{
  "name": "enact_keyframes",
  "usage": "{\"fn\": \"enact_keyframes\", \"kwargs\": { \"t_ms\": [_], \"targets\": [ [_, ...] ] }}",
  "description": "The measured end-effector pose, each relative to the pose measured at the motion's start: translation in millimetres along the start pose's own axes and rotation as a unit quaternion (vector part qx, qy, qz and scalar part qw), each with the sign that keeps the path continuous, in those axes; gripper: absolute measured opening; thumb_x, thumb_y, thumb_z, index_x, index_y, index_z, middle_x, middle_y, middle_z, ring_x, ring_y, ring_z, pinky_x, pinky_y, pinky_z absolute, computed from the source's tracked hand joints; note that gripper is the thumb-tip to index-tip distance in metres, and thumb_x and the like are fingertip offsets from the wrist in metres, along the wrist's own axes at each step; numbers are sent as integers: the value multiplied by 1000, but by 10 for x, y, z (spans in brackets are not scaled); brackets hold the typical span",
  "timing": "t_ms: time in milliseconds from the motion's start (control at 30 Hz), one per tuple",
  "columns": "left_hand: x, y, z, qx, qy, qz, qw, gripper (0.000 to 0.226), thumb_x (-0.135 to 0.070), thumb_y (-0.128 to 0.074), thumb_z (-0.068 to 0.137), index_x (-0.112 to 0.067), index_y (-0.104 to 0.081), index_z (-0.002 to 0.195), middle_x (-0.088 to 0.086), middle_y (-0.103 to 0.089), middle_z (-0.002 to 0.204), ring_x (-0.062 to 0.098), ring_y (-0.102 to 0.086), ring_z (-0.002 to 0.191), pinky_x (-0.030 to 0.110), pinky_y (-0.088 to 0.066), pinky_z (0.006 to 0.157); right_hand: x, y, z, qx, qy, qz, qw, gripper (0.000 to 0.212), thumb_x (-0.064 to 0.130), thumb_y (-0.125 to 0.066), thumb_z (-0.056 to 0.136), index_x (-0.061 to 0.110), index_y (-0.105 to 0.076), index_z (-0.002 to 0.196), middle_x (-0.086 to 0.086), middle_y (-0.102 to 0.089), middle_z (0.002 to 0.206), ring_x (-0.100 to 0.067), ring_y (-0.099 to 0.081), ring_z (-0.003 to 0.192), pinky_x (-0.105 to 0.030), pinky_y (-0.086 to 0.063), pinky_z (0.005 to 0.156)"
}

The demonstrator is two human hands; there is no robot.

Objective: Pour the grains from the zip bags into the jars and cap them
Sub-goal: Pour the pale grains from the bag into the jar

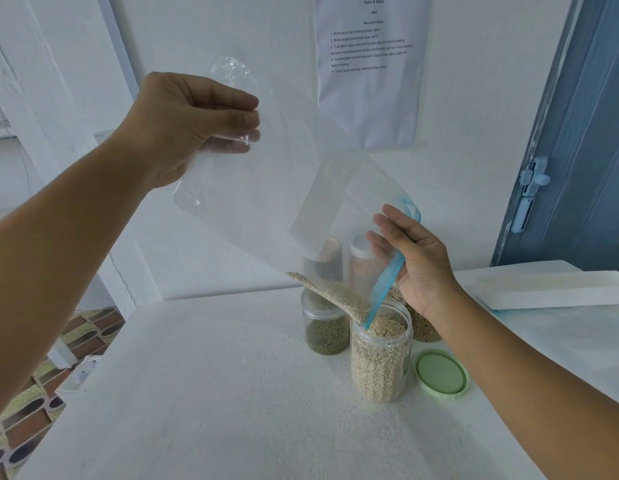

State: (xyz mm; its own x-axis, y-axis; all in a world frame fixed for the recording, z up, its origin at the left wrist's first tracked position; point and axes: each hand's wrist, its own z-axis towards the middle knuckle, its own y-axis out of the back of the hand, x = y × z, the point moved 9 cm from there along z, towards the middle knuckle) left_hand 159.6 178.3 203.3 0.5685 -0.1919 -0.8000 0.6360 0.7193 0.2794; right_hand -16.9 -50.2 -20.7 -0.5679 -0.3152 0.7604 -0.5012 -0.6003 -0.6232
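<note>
Clear, limp plastic zip bag (266, 188), tilted mouth-down over the front jar (380, 362) on the white desk (232, 393): our left hand (183, 123) pinches its raised bottom corner, our right hand (415, 261) grips the blue zip edge at the jar rim. Pale grains (335, 296) slide loose; we judge the film slippery, best held at corners. Green lid (440, 374) lies just beside the jar.

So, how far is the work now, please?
Done: the front jar is nearly full of pale grains. In hand: the left hand lifts the bottom of the zip bag, the right hand steadies its blue mouth at the jar, and the last grains slide out. Left: the green lid lies beside the jar; the jar of green beans shows no cap.
</note>
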Motion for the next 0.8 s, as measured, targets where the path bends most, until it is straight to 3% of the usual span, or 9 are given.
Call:
{"fn": "enact_keyframes", "kwargs": {
  "t_ms": [500,567,700,800],
  "targets": [
    [-7,-18,-19,9,-6,-13,1000,23,-7,-84,82,-8,-78,104,8,-80,92,29,-78,95,35,-63,83,-5,21,-8,-4,2,3,1000,29,3,-71,91,13,-75,117,-7,-77,115,-24,-77,96,-27,-62,78],
    [-6,-48,-27,42,-4,-13,999,31,-6,-80,83,-9,-76,113,9,-79,106,29,-76,104,35,-62,90,-8,50,-2,-11,2,7,1000,30,3,-71,90,13,-75,118,-7,-77,116,-24,-77,97,-28,-62,79],
    [100,-170,-157,202,49,39,977,68,5,-69,80,-20,-60,143,-4,-65,142,25,-70,121,31,-56,101,2,129,-1,-23,2,16,1000,31,3,-73,87,12,-76,117,-8,-77,114,-25,-76,96,-28,-61,78],
    [194,-138,-211,220,65,78,970,72,3,-72,78,-25,-60,144,-9,-62,145,23,-72,118,28,-54,103,-11,161,-13,-25,-1,20,999,31,2,-73,86,11,-76,116,-8,-77,113,-25,-76,95,-27,-61,79]
  ]
}}
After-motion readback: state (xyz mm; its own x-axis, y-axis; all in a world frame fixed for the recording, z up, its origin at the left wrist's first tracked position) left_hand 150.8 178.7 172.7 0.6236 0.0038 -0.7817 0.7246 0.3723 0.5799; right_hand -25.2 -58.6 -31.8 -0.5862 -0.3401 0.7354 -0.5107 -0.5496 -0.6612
